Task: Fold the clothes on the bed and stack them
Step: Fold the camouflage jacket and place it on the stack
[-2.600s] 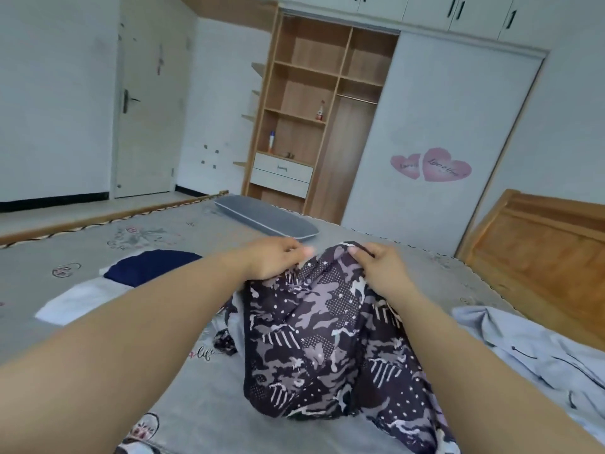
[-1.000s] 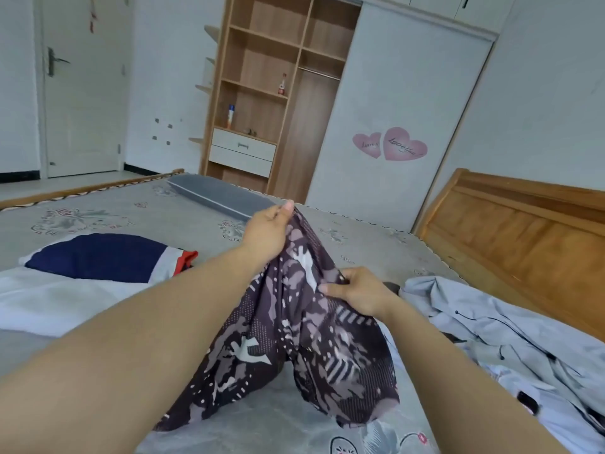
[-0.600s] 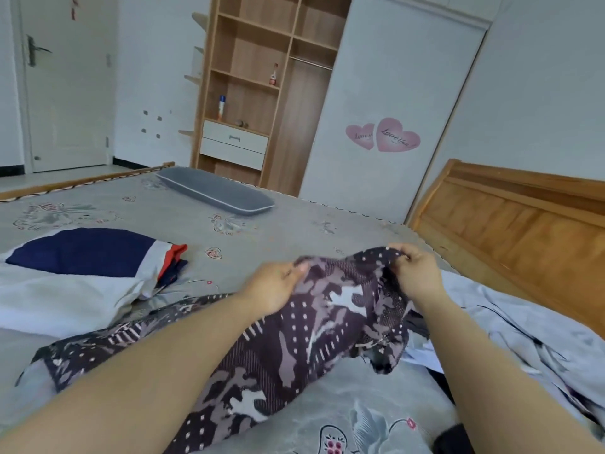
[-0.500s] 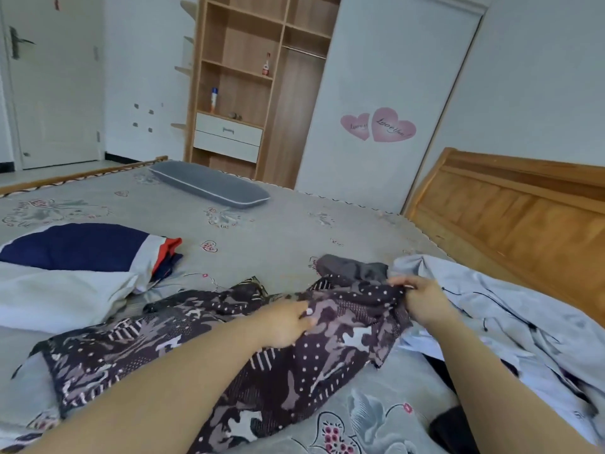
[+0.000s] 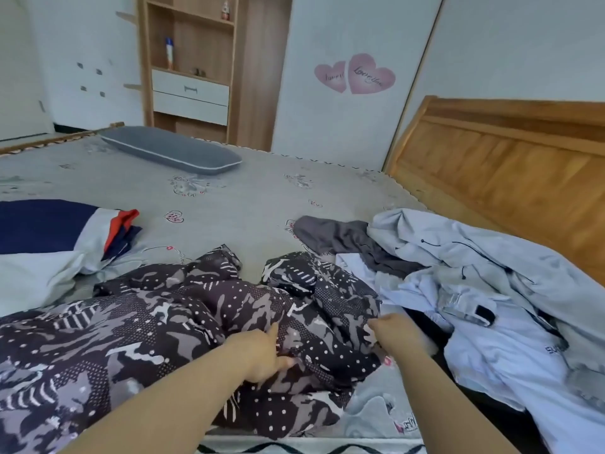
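Observation:
A dark camouflage-print garment (image 5: pixel 147 322) lies rumpled across the near part of the bed (image 5: pixel 255 204), stretching to the lower left. My left hand (image 5: pixel 262 355) rests on its near right part and pinches a fold of the cloth. My right hand (image 5: pixel 394 332) grips the garment's right edge, with its fingertips buried in the fabric. A pile of loose clothes sits to the right: a pale blue jacket (image 5: pixel 491 273) and a grey garment (image 5: pixel 343 237). At the left lie a navy, white and red piece (image 5: pixel 42 224) and a white one (image 5: pixel 29 280).
A grey pillow (image 5: pixel 170 154) lies at the far side of the bed. The wooden headboard (image 5: pixel 507 165) rises on the right. An open wooden wardrobe (image 5: pixel 196 60) with shelves and drawers stands behind the bed.
The camouflage garment was held up in the air, then came down and now lies spread on the bed. Both hands moved down and closer to me with it.

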